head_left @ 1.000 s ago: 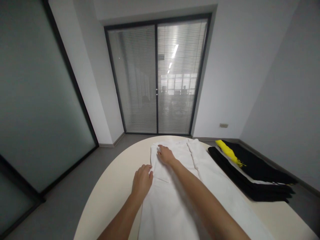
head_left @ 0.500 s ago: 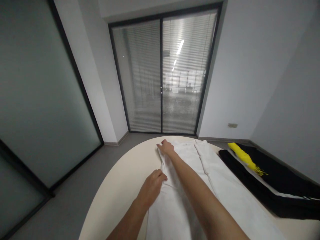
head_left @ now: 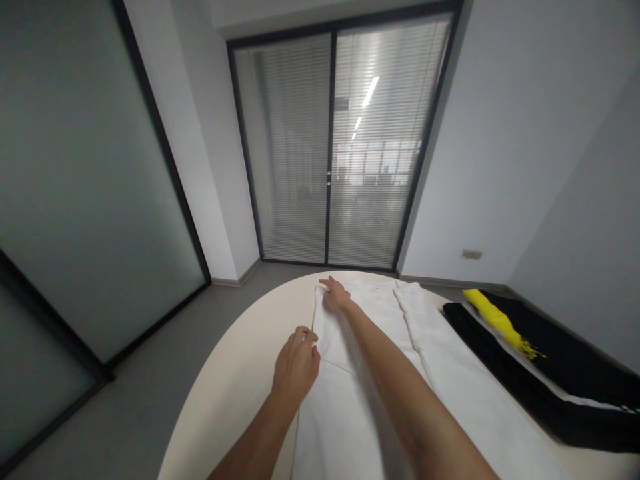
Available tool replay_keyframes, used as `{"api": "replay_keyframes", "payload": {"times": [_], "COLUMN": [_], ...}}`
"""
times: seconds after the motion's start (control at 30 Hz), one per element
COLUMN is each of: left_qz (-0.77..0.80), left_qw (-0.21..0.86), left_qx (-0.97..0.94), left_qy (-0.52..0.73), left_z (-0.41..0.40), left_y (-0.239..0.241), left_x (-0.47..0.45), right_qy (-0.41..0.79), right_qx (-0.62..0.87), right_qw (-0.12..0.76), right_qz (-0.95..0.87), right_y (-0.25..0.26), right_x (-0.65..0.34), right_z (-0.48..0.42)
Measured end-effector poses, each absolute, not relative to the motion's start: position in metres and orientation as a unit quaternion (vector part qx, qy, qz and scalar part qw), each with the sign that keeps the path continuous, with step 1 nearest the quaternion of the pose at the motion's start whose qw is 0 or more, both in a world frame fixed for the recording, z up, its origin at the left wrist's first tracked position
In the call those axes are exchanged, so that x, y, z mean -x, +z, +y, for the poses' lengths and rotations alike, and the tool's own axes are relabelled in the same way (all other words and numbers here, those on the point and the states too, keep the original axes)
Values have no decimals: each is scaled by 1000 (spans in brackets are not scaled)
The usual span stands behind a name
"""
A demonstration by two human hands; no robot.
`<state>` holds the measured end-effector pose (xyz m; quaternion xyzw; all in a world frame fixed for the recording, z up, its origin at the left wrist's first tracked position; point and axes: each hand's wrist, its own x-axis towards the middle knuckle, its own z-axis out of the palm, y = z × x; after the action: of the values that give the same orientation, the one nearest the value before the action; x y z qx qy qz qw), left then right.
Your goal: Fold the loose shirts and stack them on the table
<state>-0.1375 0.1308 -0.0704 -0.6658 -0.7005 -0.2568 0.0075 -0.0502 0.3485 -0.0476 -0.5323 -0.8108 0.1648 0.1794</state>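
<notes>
A white cloth garment (head_left: 340, 413) lies spread lengthwise on the round table, with a lengthwise fold on its right part; its exact kind does not show. My left hand (head_left: 297, 363) is at the garment's left edge, its fingers curled in and closed on the cloth there. Farther away, my right hand (head_left: 336, 295) rests on the garment's far left corner, its index finger stretched out toward the left. My right forearm crosses over the white cloth and hides part of it.
The cream round table (head_left: 240, 360) curves away on the left. At its right lie folded black cloth (head_left: 550, 407) and a rolled yellow cloth (head_left: 493, 317) with a fringed end. Glass doors with blinds (head_left: 285, 153) stand beyond, and a frosted glass panel (head_left: 75, 187) is on the left.
The garment's left edge has become straighter and flatter. My left hand has moved slightly left and away from me; my right hand's fingers have stretched out on the corner. The view has shifted slightly.
</notes>
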Motion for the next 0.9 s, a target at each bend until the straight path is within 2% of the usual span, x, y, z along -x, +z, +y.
{"api": "replay_keyframes", "payload": {"times": [0.23, 0.53, 0.73, 0.9], "left_qz": [-745, -790, -751, -691], "left_qw": [5, -24, -86, -226], "left_qx": [637, 583, 564, 512], "left_qy": [-197, -186, -332, -456], "left_z": [127, 124, 125, 121], "left_y": [-67, -62, -65, -79], "left_x": [132, 130, 130, 122], "right_qy": [121, 81, 84, 112], "right_qx": [493, 476, 512, 505], "right_qw": [127, 138, 150, 162], "right_qz": [-852, -864, -842, -840], "right_y": [-68, -60, -55, -44], "right_x": [36, 26, 15, 16], "right_z": [316, 290, 268, 252]}}
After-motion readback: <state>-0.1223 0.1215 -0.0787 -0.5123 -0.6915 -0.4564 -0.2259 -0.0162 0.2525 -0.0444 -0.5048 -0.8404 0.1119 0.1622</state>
